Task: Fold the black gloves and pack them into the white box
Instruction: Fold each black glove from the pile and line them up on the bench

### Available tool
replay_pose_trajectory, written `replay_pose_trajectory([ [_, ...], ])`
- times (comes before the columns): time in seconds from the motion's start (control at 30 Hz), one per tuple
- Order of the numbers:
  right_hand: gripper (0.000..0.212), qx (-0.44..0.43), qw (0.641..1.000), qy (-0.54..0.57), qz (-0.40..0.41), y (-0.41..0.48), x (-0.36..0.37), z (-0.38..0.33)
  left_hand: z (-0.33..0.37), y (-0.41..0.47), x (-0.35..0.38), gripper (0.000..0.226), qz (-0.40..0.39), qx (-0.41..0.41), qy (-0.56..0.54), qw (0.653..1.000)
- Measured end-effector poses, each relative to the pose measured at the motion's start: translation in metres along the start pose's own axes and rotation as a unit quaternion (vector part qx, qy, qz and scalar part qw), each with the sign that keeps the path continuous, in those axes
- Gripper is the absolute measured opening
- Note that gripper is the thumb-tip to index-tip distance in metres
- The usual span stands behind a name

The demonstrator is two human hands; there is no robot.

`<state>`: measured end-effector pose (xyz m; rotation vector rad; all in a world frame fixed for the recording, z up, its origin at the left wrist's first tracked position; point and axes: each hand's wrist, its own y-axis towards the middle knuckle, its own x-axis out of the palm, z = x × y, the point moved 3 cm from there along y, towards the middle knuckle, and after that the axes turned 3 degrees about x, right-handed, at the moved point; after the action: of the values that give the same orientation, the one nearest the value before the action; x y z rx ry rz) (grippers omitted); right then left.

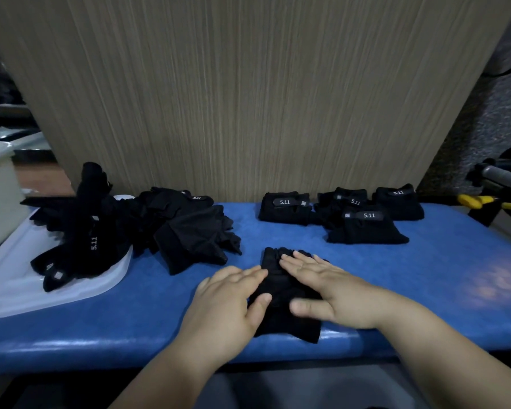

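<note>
Black glove lies on the blue worktop directly beneath both hands. The left hand rests on its left side and the right hand on its right, fingers straight and spread, pressing flat rather than gripping. The likeliest trouble is the soft fabric springing back or creasing crookedly once the palms lift. Uneven pressure could also drag the glove toward the worktop's near edge, which sits just below the wrists. A careless sweep leftward might pull in the loose heap of gloves lying just beyond the left hand. The glove looks matte and limp, its far end bunched just past the fingertips, with no tag showing. The folded gloves beyond the right hand are compact blocks showing "5.11" labels.
</note>
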<state>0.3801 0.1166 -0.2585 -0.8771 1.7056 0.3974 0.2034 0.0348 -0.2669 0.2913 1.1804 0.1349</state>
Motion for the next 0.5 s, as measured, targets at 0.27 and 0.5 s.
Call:
replay_pose_trajectory([
  [0.27,0.088,0.057,0.997,-0.044,0.025,0.002,0.006,-0.008,0.004,-0.004,-0.001,0.053,-0.016,-0.011,0.046,0.999],
  [0.5,0.115,0.046,0.998,-0.046,0.005,0.002,0.005,0.0,0.006,-0.01,-0.006,0.053,-0.028,-0.008,0.045,0.999],
])
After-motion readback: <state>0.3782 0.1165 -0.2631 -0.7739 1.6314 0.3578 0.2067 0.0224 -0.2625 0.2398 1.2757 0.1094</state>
